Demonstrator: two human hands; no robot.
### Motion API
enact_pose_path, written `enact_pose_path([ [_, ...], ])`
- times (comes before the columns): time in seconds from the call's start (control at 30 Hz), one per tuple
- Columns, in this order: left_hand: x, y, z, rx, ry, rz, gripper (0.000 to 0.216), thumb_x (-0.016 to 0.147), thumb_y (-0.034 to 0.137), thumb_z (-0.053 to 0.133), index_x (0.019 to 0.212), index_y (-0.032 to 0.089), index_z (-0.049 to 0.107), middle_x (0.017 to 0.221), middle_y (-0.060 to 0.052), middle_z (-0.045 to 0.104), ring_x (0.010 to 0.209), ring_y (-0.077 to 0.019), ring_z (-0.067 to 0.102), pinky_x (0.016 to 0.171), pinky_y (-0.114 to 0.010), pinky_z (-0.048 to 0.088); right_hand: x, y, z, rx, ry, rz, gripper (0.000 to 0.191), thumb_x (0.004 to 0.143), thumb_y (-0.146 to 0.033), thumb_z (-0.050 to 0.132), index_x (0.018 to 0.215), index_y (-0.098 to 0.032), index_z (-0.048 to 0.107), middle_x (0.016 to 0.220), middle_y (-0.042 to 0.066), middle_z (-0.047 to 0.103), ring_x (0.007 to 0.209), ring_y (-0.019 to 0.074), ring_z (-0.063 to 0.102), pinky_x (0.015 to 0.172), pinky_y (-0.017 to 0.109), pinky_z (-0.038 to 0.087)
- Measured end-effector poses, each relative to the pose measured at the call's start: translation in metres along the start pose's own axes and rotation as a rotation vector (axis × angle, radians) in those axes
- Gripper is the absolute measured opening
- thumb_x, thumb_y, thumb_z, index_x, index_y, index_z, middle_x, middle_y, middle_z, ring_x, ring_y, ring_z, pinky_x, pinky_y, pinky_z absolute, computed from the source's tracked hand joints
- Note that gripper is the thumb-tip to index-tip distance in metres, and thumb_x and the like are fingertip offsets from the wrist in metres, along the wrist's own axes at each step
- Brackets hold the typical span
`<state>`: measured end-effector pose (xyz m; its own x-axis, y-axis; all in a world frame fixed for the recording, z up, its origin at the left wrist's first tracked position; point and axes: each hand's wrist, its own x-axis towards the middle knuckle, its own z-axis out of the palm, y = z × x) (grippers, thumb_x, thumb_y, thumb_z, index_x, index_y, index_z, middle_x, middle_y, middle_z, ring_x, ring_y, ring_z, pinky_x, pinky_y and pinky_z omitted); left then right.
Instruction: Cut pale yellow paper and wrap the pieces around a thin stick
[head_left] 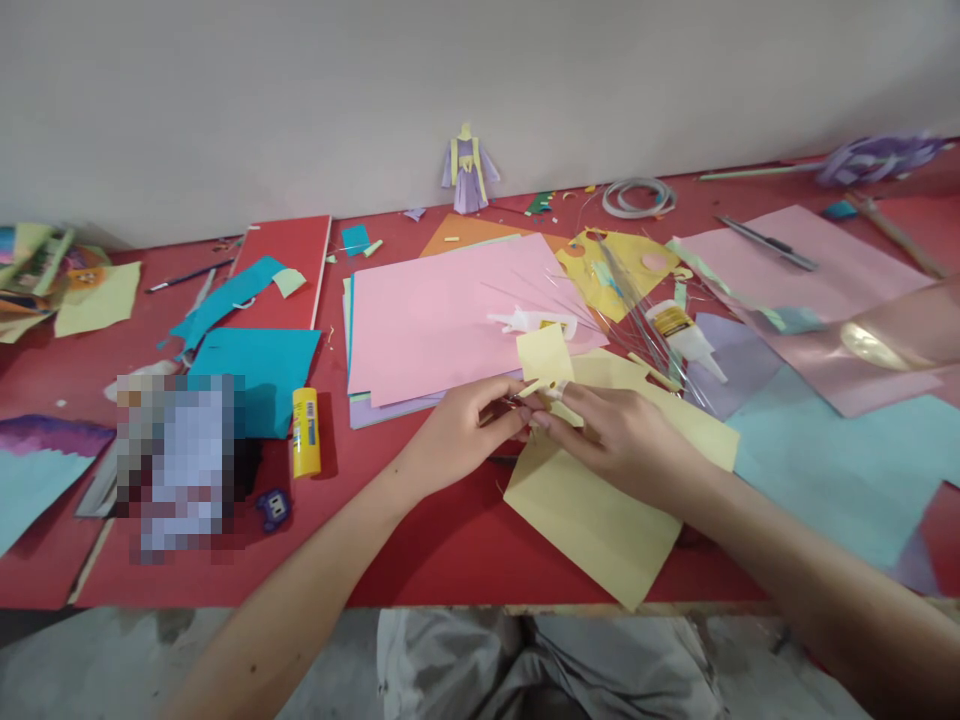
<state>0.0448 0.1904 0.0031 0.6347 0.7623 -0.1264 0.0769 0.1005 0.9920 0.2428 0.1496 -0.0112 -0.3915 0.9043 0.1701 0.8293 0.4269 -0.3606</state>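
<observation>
In front of me my left hand point(484, 420) and my right hand point(619, 430) meet with fingertips pinched close together. Between them is a small pale yellow paper piece point(545, 352), standing up above the fingers, with a narrow strip at its lower edge. The right fingers close on its lower right side. My left fingers pinch at the same spot, and what exactly lies between them is partly hidden. A larger pale yellow sheet point(600, 510) lies beneath the right hand. Behind the hands, a white glue bottle point(551, 324) rests on pink paper point(450, 320).
A yellow glue stick point(306, 432) stands left of the hands, near teal paper point(259, 370). To the right are another glue bottle point(684, 335), thin wires point(637, 310) and light blue paper point(840, 460). A purple paper doll point(469, 175) leans on the wall.
</observation>
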Motion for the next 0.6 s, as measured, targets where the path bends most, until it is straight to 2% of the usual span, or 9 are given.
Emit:
enact_pose_path([
  [0.37,-0.0012,-0.0011,-0.0008,0.084,-0.017,0.025,0.009,0.092,0.014,0.053,0.092,0.014,0.062,0.085,-0.002,0.063,0.078,-0.011,0.063,0.076,-0.023,0.051,0.0004,-0.0002,-0.0001,-0.003,0.012,-0.019,0.025,0.098,-0.033,0.048,0.105,-0.015,0.063,0.08,0.007,0.072,0.063,0.0203,0.066,0.054,0.028,0.038],
  [0.6,-0.0007,-0.0011,-0.0013,0.08,-0.023,0.041,0.008,0.093,0.014,0.053,0.092,0.014,0.061,0.085,-0.001,0.063,0.077,-0.0096,0.062,0.075,-0.021,0.05,0.0001,0.0,-0.0004,-0.025,0.029,-0.037,0.023,0.097,-0.032,0.049,0.102,-0.014,0.063,0.075,0.006,0.07,0.058,0.0185,0.063,0.051,0.028,0.035],
])
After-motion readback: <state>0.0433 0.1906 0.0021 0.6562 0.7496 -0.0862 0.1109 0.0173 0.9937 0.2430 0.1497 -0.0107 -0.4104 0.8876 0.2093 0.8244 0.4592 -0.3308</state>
